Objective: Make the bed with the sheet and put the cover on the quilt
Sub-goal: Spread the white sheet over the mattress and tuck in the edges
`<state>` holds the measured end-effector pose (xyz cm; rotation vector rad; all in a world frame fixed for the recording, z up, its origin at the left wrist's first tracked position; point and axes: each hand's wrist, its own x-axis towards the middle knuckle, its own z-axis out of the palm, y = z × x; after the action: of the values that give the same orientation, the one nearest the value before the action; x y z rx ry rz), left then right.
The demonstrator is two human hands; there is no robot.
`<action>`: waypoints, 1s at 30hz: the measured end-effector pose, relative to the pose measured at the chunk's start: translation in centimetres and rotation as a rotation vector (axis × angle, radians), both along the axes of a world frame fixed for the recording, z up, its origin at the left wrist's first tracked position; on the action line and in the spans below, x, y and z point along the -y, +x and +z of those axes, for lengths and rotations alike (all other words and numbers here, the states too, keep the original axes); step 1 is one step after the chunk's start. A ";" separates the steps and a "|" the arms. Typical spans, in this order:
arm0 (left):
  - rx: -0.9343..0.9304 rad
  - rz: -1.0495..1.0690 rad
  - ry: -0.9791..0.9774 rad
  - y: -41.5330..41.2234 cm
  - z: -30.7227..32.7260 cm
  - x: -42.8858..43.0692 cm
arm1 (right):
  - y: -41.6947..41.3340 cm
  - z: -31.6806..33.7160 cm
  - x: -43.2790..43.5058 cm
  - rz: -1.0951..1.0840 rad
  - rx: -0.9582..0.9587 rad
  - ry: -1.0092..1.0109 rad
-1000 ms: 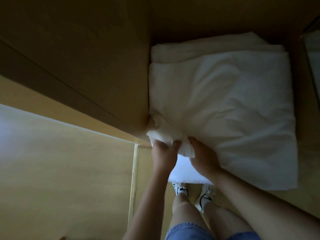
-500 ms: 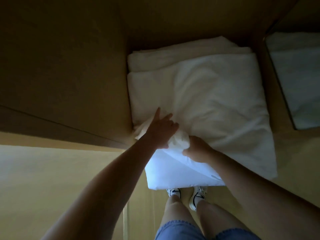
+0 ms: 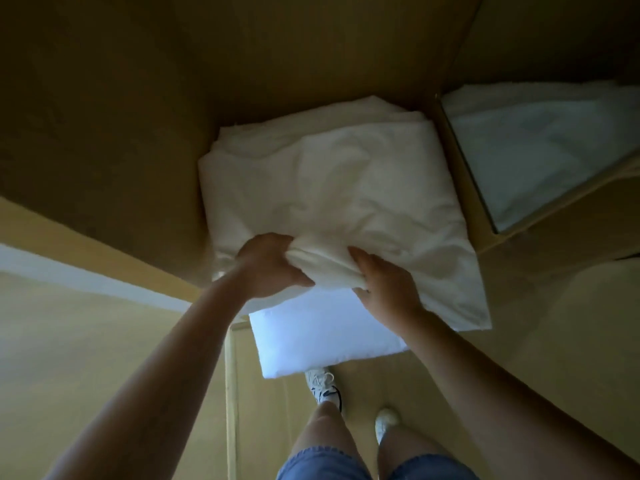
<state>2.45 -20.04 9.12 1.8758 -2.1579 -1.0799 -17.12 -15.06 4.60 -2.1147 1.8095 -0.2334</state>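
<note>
Trouble could come from a hard pull. The left hand (image 3: 273,268) had its fingers curled into one bunched fold at the near edge of the pile of white bedding (image 3: 329,188). The right hand (image 3: 384,289) gripped the same bunch from the other side, thumb on top.

Under both hands, a brighter white piece (image 3: 322,337) stuck out past the edge of the cupboard (image 3: 104,133). Tugging only that one fold might drag the top layer open. It might also let the bottom piece slide off and drop by the shoes (image 3: 323,386).

The rest of the pile lay beyond the hands, deeper in the cupboard. A mirror (image 3: 540,150) stood off past the right hand. I could not tell which piece was the sheet and which the cover.
</note>
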 end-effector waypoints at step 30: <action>-0.266 1.117 -0.026 17.5 0.5 -50.8 | 24.2 7.6 -28.5 0.846 0.136 0.485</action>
<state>19.90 30.78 9.59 2.2162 -0.7026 -0.9002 7.11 13.48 12.22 -2.2011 0.6757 0.2471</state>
